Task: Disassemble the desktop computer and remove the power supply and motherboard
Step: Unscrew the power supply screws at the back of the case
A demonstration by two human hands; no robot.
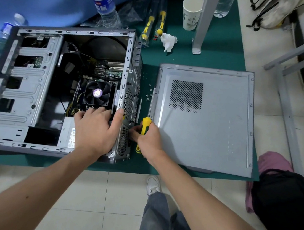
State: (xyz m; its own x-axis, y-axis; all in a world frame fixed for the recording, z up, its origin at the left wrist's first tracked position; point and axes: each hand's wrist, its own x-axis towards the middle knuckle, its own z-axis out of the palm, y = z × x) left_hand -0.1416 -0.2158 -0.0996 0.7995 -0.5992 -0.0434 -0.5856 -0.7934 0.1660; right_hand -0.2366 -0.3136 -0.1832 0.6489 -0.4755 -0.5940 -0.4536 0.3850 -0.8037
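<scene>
1. Head cam: my left hand point(95, 128) is lying flat, fingers relaxed, on the power supply point(67, 134) in the open case's point(26, 84) near corner.
2. My right hand point(149, 138) is gripping a yellow screwdriver point(144, 127) at the case's rear panel, motherboard point(112, 70) sitting inside behind the CPU fan point(98, 93).

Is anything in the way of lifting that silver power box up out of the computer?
Nothing covers the open top: the side panel already lies on the mat. The left hand rests on the power supply. Yellow and black cables still reach toward it, and the case's rear wall stands against it.
</scene>
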